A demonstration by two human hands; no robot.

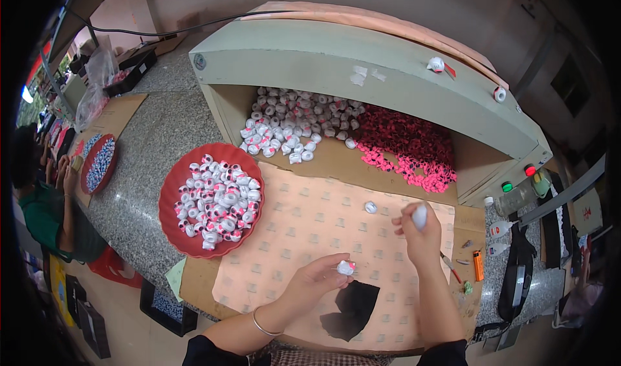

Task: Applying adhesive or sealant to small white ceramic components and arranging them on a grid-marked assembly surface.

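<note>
Here the left hand (321, 277) pinches a small white-and-pink piece (345, 267) between its fingertips, low over the patterned pink mat (304, 224) on the bench. The right hand (417, 227), lifted higher and to the right, is closed around a small white piece (420, 215) held upright. A loose white piece (370, 207) lies on the mat between them, nearer the right hand. The red tray (173, 188) of finished pieces sits to the left, closest to the left hand; both wrists are bent inward
</note>
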